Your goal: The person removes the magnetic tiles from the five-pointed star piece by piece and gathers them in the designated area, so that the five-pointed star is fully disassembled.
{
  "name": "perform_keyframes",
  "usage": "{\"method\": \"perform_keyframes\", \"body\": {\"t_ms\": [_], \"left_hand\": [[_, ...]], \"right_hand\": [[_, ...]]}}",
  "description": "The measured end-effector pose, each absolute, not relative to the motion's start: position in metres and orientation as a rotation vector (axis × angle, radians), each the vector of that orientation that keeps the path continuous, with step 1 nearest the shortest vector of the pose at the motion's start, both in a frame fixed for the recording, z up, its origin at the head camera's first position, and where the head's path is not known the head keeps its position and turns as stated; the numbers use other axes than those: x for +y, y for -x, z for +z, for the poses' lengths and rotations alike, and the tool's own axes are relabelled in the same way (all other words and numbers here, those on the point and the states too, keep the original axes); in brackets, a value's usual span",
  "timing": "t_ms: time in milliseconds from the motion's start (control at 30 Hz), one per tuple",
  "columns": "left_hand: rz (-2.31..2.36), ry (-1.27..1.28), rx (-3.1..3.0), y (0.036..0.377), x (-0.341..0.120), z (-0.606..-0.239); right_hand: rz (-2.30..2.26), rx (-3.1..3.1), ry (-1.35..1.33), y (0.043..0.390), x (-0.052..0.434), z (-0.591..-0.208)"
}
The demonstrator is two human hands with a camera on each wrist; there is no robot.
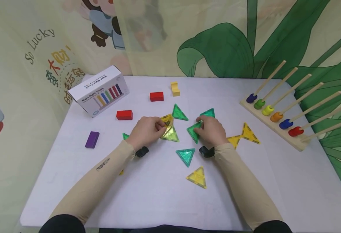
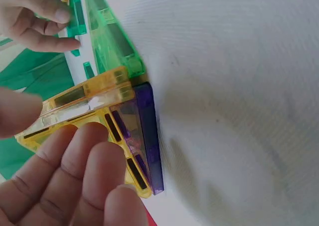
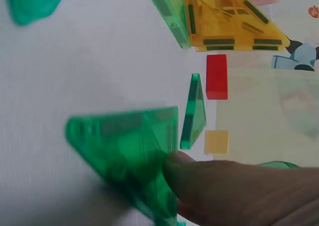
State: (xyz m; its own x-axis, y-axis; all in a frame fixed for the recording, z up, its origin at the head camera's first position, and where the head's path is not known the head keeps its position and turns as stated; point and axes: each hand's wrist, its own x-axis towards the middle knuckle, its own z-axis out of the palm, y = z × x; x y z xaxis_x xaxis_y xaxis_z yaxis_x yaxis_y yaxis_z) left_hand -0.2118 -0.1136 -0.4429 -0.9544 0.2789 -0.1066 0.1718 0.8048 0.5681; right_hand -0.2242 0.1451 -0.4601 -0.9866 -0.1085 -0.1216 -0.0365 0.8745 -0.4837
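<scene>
My left hand [image 1: 148, 131] is beside a small standing structure of translucent triangular magnetic tiles. In the left wrist view its fingers are slightly bent in front of the yellow tiles [image 2: 82, 99], with a gap between thumb and fingertips. A light green tile [image 2: 112, 41] and a purple tile [image 2: 148, 136] join the yellow ones. My right hand [image 1: 212, 129] pinches a green triangular tile [image 3: 129, 151], tilted above the table. Another green tile [image 1: 208, 112] lies just beyond that hand. Whether the left fingers touch the structure is hard to tell.
Loose tiles lie around: green [image 1: 179, 113], teal [image 1: 186, 157], yellow [image 1: 198, 177] and yellow [image 1: 249, 133]. Red blocks [image 1: 124, 115], a purple block [image 1: 92, 139] and a yellow block [image 1: 175, 89] lie left and behind. A white box [image 1: 100, 92] and a peg-and-bead rack [image 1: 275, 126] stand farther out.
</scene>
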Motion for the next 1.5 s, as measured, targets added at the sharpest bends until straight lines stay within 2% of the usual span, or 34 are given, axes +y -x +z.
{"method": "perform_keyframes", "body": {"t_ms": [300, 533, 1500], "left_hand": [[0.873, -0.385, 2.791, 0.214, -0.115, -0.445], [0.862, -0.403, 2.796, 0.216, -0.114, -0.447], [0.752, -0.400, 2.931, 0.215, -0.103, -0.448]], "right_hand": [[-0.982, 2.719, 0.234, 0.228, 0.101, -0.455], [-0.887, 2.730, 0.251, 0.229, 0.070, -0.457], [-0.725, 2.781, 0.376, 0.231, 0.075, -0.452]]}}
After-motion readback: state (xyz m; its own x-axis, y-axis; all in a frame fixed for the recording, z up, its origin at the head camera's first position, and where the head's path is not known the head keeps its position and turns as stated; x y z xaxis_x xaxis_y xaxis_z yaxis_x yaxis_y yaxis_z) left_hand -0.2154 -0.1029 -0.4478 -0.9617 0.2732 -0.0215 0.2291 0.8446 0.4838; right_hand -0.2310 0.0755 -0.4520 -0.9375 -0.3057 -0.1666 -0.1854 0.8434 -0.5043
